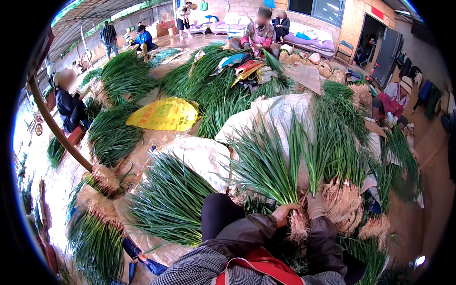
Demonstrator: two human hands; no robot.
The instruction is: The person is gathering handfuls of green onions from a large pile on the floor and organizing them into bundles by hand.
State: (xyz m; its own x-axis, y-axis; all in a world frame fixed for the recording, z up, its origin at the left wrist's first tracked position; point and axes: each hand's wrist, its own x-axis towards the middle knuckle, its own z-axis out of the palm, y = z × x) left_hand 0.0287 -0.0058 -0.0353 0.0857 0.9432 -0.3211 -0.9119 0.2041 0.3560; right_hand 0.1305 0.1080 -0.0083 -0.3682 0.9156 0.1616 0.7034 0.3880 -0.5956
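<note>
My left hand (284, 214), fingers closed, grips a large bunch of green garlic (273, 166) just above its pale, hairy roots. The leaves fan away from me. Close beside it on the right, my right hand (316, 206) is closed round the lower stems of a smaller green garlic bunch (315, 156), its leaves standing upright. The roots of the left bunch (299, 225) hang between my wrists. Both forearms wear dark sleeves.
A big green garlic pile (171, 199) lies left of my knee, and more rooted bunches (344, 204) sit at the right. White sacks (199, 154) and a yellow sack (164, 115) lie ahead. A curved pole (57, 126) crosses the left side. Several people sit or stand farther off.
</note>
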